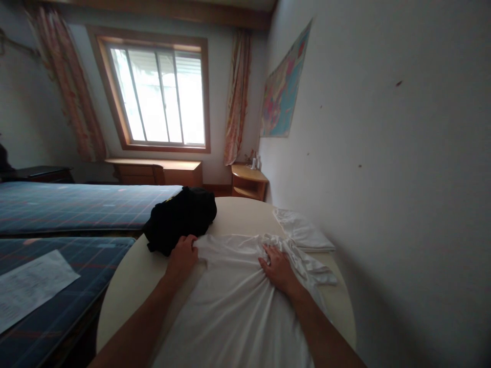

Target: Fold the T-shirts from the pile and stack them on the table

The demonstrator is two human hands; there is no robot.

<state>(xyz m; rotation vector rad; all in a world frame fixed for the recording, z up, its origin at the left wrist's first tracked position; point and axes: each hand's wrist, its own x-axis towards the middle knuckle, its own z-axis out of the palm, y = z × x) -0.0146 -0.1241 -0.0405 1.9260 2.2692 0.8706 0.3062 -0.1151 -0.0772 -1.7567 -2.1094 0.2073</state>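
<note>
A white garment [233,286], which looks like a T-shirt, lies spread over a round cream table [126,286], its near end running out of view at the bottom. My left hand [184,251] grips the garment's far left corner, fingers curled around the cloth. Flat on the bunched cloth at the far right rests my right hand [276,266], its fingers spread. Creases run from under that hand toward me. Just beyond my left hand sits a black bundle of cloth [184,214].
A folded white cloth [303,229] lies at the table's right, near the wall [402,204]. Plaid mattresses [84,207] are on the left, one with a paper sheet [34,286] on it. A desk [180,171] and corner shelf [249,176] stand under the window [164,97].
</note>
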